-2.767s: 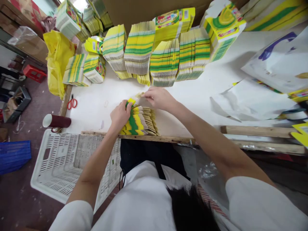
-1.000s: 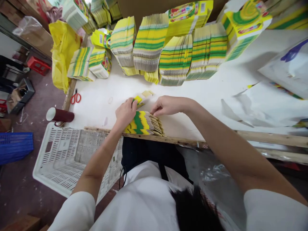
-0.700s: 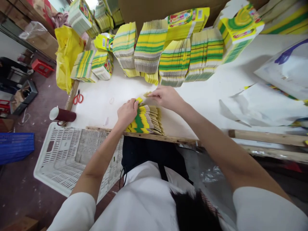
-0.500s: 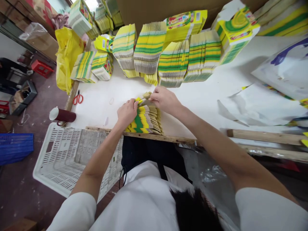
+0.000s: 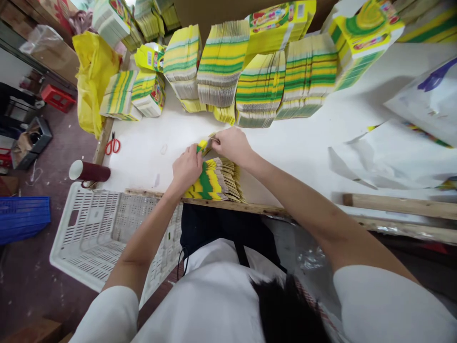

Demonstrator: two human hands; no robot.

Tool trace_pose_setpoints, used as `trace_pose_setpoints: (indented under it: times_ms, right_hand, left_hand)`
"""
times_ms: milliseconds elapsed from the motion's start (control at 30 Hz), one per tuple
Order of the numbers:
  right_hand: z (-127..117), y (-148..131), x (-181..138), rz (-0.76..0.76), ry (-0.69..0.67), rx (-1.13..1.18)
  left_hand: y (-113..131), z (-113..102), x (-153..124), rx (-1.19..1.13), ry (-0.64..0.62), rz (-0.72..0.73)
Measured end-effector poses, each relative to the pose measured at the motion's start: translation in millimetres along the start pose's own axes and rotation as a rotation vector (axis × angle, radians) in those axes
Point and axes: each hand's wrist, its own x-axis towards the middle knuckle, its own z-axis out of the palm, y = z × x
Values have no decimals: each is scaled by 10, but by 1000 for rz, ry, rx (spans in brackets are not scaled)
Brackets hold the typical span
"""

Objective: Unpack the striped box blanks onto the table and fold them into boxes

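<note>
A fanned stack of flat yellow-and-green printed cartons [image 5: 217,181] lies at the near edge of the white table [image 5: 293,143]. My left hand [image 5: 187,166] presses down on the stack's left end, fingers curled over its top edge. My right hand [image 5: 231,144] is closed in a pinch on a small flap [image 5: 206,143] of the top carton, just beyond the stack. Both hands almost touch at the flap.
Tall stacks of the same flat cartons [image 5: 257,81] line the table's back. Red scissors [image 5: 112,145] and a maroon cup [image 5: 87,171] lie at the left edge, a yellow bag [image 5: 93,81] behind them. A white slatted crate [image 5: 107,233] sits below left. Loose white sheets [image 5: 385,152] lie right.
My right hand went from the stack's right side up to its far end, then left, and closed on the top carton's flap. My left hand stayed on the stack.
</note>
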Motion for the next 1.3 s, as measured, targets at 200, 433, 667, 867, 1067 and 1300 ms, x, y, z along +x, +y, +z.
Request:
trace_pose_setpoints:
  times_ms: [200, 433, 667, 867, 1067, 1300]
  right_hand:
    - [41, -249, -32, 3, -280, 308]
    - [-90, -42, 32, 41, -79, 213]
    - [-404, 291, -225, -241, -544, 433]
    - [-402, 326, -290, -225, -321, 367]
    - [-155, 317, -205, -228, 79, 108]
    - [-116, 316, -159, -318, 33, 67]
  left_hand:
    - [-5, -11, 34, -33, -19, -27]
    - [-22, 4, 24, -111, 18, -44]
    - [-17, -15, 33, -133, -9, -68]
    - [23, -26, 27, -63, 0, -55]
    - [28, -16, 35, -53, -12, -63]
    - [30, -12, 38, -49, -7, -76]
